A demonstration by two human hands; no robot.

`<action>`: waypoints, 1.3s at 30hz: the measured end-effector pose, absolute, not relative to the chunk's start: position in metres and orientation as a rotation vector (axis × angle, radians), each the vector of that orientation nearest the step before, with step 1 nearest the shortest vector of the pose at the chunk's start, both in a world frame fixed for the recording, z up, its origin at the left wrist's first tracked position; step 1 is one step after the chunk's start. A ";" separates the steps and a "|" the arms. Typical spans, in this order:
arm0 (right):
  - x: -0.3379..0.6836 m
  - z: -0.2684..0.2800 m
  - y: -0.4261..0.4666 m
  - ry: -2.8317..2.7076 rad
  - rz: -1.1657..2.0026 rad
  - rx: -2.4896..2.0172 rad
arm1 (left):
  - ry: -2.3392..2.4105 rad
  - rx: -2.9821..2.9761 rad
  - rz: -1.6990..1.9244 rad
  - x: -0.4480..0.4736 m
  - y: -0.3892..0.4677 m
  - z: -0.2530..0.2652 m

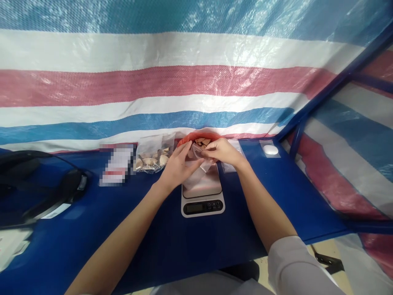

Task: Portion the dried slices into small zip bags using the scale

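A small clear plastic bag [197, 152] is held between my two hands above a digital kitchen scale [202, 195]. My left hand [177, 164] grips the bag's left side, thumb stretched along its lower front. The fingertips of my right hand [221, 151] pinch its upper right edge. Just behind the hands stands a red plastic bag [196, 135] with brown dried slices [202, 142] inside; its lower part is hidden by my hands. The scale's display looks dark, and whether anything lies in the small bag I cannot make out.
A clear bag of pale brown chunks [152, 160] lies left of my hands, beside a blurred-out packet [118, 166]. Flat clear bags [229, 167] lie to the right. Farther right is a white oval object [270, 150]. A black headset-like device [66, 186] rests on the blue table [147, 241].
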State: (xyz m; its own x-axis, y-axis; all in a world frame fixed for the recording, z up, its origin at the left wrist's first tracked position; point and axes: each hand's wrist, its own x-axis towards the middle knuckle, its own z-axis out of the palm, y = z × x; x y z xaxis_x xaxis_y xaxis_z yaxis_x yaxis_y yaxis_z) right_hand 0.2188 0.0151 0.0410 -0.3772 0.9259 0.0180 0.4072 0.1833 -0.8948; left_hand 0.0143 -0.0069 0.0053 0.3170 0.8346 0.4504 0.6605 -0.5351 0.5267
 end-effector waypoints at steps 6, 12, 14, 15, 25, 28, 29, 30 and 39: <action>0.212 0.047 0.010 -1.887 1.166 -1.166 | 1.400 2.354 0.946 0.029 -0.015 -0.016; 0.217 0.045 0.012 -1.944 1.158 -1.160 | 1.436 2.278 1.137 0.033 -0.016 -0.018; 0.221 0.044 0.013 -1.980 1.131 -1.160 | 1.409 2.236 1.195 0.032 -0.016 -0.012; 0.223 0.044 0.014 -2.004 1.100 -1.163 | 1.391 2.217 1.210 0.031 -0.016 -0.010; 0.222 0.062 -0.001 -2.099 0.660 -1.140 | 1.445 2.188 1.086 0.032 -0.013 -0.007; 0.210 0.061 -0.004 -2.223 0.606 -1.097 | 1.449 2.198 1.053 0.031 -0.012 -0.010; 0.207 0.059 -0.004 -2.260 0.595 -1.094 | 1.448 2.204 1.043 0.030 -0.011 -0.009; 0.205 0.058 -0.004 -2.290 0.590 -1.095 | 1.450 2.209 1.038 0.030 -0.011 -0.009; 0.215 0.048 0.006 -2.034 0.930 -0.902 | 1.361 2.235 1.083 0.028 -0.012 -0.008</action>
